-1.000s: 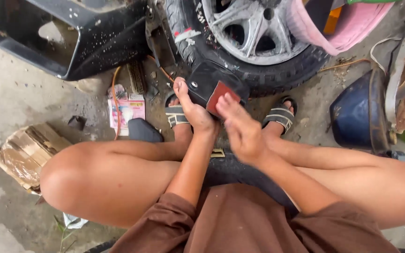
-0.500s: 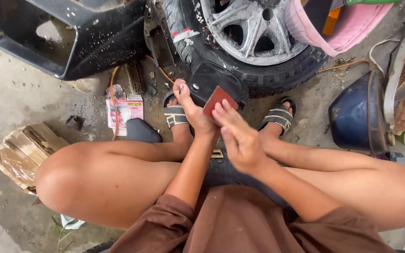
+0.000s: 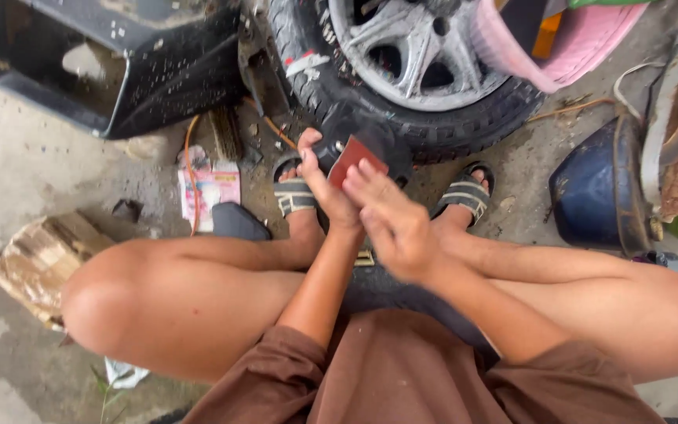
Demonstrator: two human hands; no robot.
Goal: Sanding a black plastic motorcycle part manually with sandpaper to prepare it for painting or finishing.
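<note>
The left hand (image 3: pixel 325 187) grips a black part (image 3: pixel 370 137) in front of the tyre (image 3: pixel 464 118), while the right hand (image 3: pixel 394 216) presses a small reddish-brown sheet (image 3: pixel 352 157) flat against it with the fingertips. Both feet rest in sandals (image 3: pixel 464 195) on the dirty concrete floor (image 3: pixel 33 173), with a black plastic panel (image 3: pixel 158 71) to the left and a dark blue helmet (image 3: pixel 590 188) to the right

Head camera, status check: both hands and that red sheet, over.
Left hand grips a black part by the tyre. Right hand presses the red sheet against it. Nothing blocking; sandalled feet either side.
</note>
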